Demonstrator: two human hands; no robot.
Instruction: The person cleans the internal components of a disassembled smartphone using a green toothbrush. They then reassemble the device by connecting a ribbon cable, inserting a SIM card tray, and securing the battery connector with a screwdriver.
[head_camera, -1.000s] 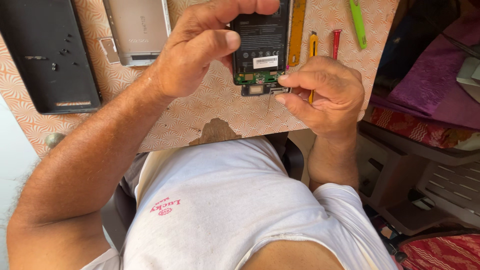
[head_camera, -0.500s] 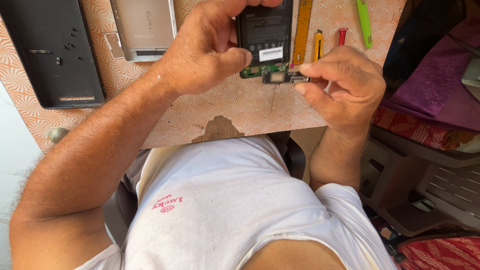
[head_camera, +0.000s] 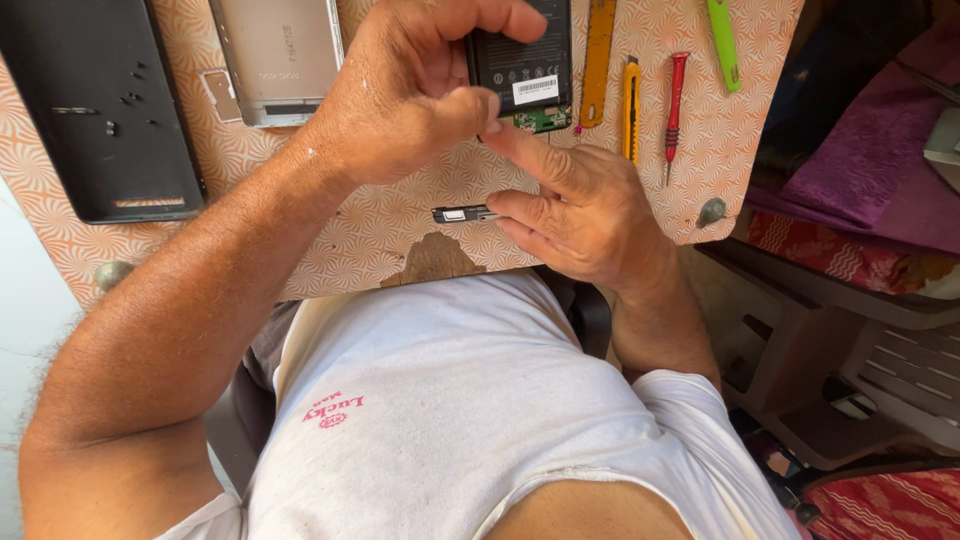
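Light level: bright, even daylight over my bench (head_camera: 700, 150); colours warm.
Source: seems to fall from my left, where the pale strip at the frame edge is washed out.
Shadows: soft, short; a dim patch under my left hand (head_camera: 400, 95) and beneath my right hand (head_camera: 580, 215).
Glare: mild sheen on my left forearm and knuckles; none on the dark panel (head_camera: 95, 110).
Focus: hands and bench sharp; my shirt slightly soft.
Edges: wide-angle stretch; forearm looms large.

The tabletop (head_camera: 300, 240) wears a smooth, patterned laminate, chipped at its near edge to rough brown board. At ten o'clock lies a matt black plastic cover (head_camera: 95, 110); beside it a brushed, dull-silver metal back shell (head_camera: 280, 55). At one o'clock, the red screwdriver (head_camera: 676, 95) has a glossy plastic handle.
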